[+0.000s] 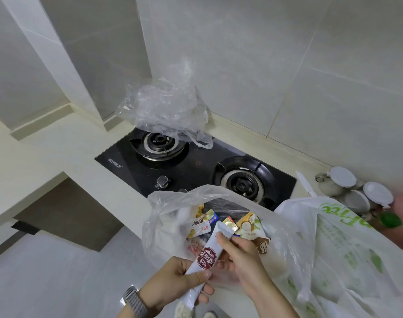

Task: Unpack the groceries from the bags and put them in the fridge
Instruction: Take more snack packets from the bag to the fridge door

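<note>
Head view, only one: both hands are on one long white packet point(206, 258) with a dark red label, held just in front of the open clear bag point(218, 226) at the counter edge. Left hand point(173, 283) wraps the lower half, thumb pressed across the front just under the label, fingers curled behind. Right hand point(241, 255) pinches the upper end, fingertips near the top seal. So neither hand is free; both are closed on the same item. The packet's long axis runs from lower left, near the left wrist, up and right toward the bag mouth; its top end sits over the bag opening, bottom end pokes out below the left palm. More groceries are in the clear bag: several small snack packs point(248, 222) in yellow and white, directly behind the packet's top end. A white bag with green print point(333, 249) sits touching it on the right, contents not visible. A crumpled empty-looking plastic bag point(168, 109) lies on the far corner of the black gas hob point(195, 166), partly over the left burner. Lidded jars point(342, 182) stand by the wall at right. The fridge is not in frame, so I can't tell which way the packet has to go. My read: the packet is already clear of the bag and the left hand has the fuller hold, so the right can let go and reach the snack packs, which lie closer to it.
</note>
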The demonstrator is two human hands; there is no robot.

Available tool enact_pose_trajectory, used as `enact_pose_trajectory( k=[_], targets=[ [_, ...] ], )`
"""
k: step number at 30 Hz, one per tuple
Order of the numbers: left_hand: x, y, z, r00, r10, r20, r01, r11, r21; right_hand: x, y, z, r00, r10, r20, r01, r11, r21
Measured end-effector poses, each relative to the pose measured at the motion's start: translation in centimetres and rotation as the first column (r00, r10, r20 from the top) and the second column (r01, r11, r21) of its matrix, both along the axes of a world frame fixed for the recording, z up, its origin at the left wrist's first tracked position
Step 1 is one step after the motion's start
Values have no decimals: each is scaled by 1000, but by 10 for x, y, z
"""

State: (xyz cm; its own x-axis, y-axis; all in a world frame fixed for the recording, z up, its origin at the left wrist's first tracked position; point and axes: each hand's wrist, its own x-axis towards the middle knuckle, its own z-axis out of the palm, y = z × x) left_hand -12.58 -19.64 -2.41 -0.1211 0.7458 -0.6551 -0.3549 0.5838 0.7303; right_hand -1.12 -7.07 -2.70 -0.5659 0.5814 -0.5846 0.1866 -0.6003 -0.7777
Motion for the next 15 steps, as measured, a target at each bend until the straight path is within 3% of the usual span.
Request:
enact_pose_trajectory(
  k=[6,7,9,11,12,15],
  targets=[
    [9,-16,2,994,100,-42,-102,994,-29,2,5,-14,989,144,40,-140,986,-88],
    [11,-19,1,988,148,-49,-150,988,-36,1,14,-22,984,148,101,-146,989,-30],
    [12,-27,0,967,248,-60,-251,967,-40,0,40,-44,960,85,267,-150,961,233],
    [12,-35,1,945,320,-60,-322,946,-31,-2,67,-66,887,5,462,-256,837,484],
    [12,-38,1,938,343,-56,-344,939,-26,-3,76,-76,830,0,558,-350,779,521],
    [12,-44,2,930,363,-62,-365,931,-28,-14,88,-104,610,110,785,-666,609,432]
  ],
)
